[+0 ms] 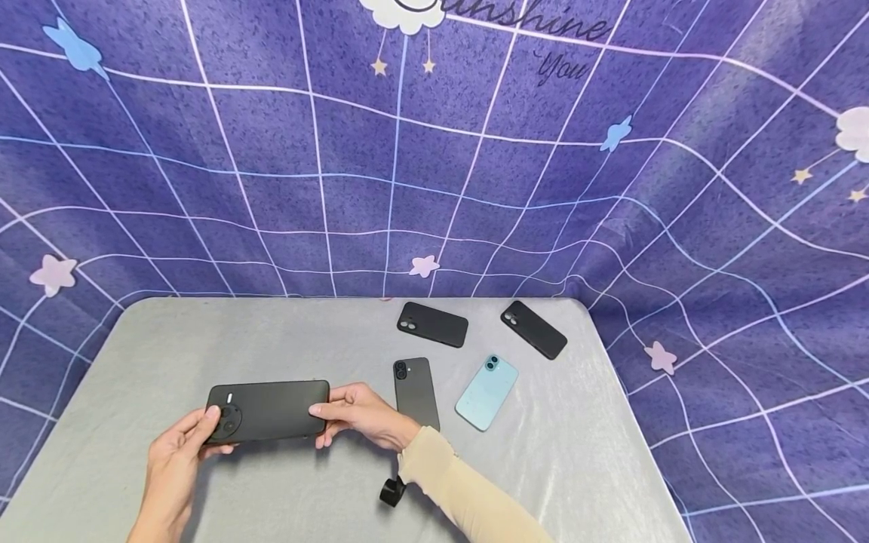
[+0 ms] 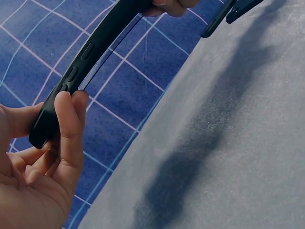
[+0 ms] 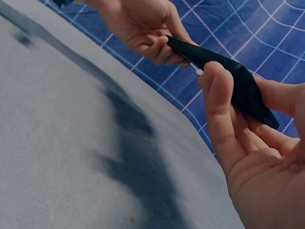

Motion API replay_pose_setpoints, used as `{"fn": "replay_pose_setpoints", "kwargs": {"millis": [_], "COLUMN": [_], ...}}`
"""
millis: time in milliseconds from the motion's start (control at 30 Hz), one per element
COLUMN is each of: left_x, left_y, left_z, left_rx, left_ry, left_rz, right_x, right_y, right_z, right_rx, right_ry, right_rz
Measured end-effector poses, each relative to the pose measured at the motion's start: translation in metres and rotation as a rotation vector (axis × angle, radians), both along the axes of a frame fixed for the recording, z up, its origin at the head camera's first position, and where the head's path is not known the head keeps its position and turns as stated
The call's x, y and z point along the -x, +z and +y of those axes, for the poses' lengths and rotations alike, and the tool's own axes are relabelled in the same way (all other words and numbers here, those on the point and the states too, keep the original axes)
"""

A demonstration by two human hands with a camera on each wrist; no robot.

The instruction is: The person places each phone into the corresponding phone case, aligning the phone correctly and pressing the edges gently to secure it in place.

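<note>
Both hands hold a black phone case (image 1: 271, 407) level above the table, its back with a round camera ring facing up in the head view. My left hand (image 1: 173, 452) pinches its left end by the camera ring, thumb on top. At the opposite end my right hand (image 1: 366, 415) grips with the thumb on the back and fingers beneath. Seen from the left wrist, the case looks bowed, and a thin glassy edge (image 2: 106, 56) stands slightly apart from its underside. The side facing down is mostly hidden.
Beside my right forearm lies a dark grey phone (image 1: 414, 388), partly covered by it. A light blue phone (image 1: 486, 394) rests farther right. Two black phone cases (image 1: 434, 326) (image 1: 534, 330) lie near the table's back edge. A patterned purple cloth (image 1: 353, 204) hangs behind the grey table (image 1: 285, 332).
</note>
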State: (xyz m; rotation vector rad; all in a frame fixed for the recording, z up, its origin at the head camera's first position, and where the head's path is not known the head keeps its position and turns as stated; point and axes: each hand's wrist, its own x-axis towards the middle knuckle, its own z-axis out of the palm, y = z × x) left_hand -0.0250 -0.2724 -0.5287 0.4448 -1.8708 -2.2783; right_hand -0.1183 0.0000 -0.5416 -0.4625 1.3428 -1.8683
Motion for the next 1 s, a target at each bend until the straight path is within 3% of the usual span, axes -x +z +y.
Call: {"fn": "replay_pose_setpoints", "kwargs": {"millis": [700,1000], "left_x": [-0.0008,-0.0008], "left_y": [-0.0002,0.0004], "left_z": [0.0,0.0006], "left_rx": [-0.042,-0.053], "left_ry": [-0.007,0.014], "left_rz": [0.016,0.008], "right_x": [-0.0004,-0.0012], "right_y": [-0.0002,-0.002], "right_z": [-0.0028,-0.0005], "right_rx": [-0.011,-0.025], "right_ry": [-0.055,0.017], "right_rz": [0.005,0.008]}}
